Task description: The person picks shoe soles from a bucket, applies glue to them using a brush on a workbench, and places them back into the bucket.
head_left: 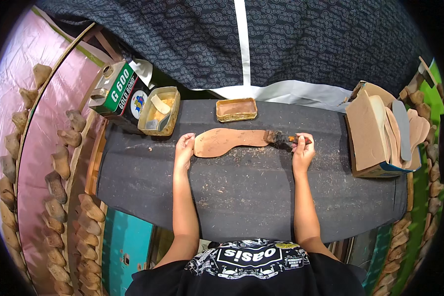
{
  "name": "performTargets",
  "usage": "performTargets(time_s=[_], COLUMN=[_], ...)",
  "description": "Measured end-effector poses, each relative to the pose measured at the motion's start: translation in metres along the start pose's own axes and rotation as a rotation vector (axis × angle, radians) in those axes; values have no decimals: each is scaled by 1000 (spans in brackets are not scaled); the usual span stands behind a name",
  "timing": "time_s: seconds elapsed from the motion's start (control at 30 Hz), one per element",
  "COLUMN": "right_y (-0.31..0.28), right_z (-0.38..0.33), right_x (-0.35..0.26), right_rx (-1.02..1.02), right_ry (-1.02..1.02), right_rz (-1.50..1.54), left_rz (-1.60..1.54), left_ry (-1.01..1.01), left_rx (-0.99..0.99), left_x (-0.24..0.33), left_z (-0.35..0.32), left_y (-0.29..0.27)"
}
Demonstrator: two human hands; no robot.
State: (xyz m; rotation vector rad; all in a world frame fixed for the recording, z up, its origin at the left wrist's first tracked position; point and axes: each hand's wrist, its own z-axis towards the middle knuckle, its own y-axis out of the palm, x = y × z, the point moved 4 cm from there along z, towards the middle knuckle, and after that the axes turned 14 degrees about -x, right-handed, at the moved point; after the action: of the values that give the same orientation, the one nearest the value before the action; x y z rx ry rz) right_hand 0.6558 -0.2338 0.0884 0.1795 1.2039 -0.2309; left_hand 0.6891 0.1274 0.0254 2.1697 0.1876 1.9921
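A tan shoe insole (pixel 222 142) lies sideways above the middle of the dark table cover, its broad end toward the left. My left hand (pixel 185 147) pinches that broad end between thumb and fingers. In my right hand (pixel 302 146) is a brush (pixel 281 138) with dark bristles and an orange handle, its fingers closed round the handle. The bristle tip touches the narrow right end of the insole. Behind the insole sits a small shallow rectangular tray (pixel 237 108) with a brownish inside.
At the back left, a green and dark can (pixel 116 93) stands beside an open tin (pixel 174 118) holding scraper-like pieces. A cardboard box (pixel 365 135) full of insoles is at the right. Shoe lasts (pixel 59 160) line racks on both sides. Crumbs dot the table cover (pixel 241 197).
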Motion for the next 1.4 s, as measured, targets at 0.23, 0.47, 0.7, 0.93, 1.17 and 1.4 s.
performTargets(time_s=[0.23,0.47,0.7,0.93,1.17,1.4], right_y=[1,-4,-7,-9,-10,-11], right_z=[1,0,2,4,3,5], right_x=[-1,0,3,7,3,2], right_rx=[-27,9,23,0,28,54], right_ry=[32,-50,-47,24,-59,-44], right_rz=[9,-52,-130,-52,-49,-118], left_rz=[9,11,7,15,26,10], left_ry=[6,18,22,21,19,-6], left_rx=[-21,0,28,2,15,-12], left_x=[1,8,5,5,1,-2], left_z=[1,-2,-2,-1,2,1], left_y=[0,6,3,3,1,0])
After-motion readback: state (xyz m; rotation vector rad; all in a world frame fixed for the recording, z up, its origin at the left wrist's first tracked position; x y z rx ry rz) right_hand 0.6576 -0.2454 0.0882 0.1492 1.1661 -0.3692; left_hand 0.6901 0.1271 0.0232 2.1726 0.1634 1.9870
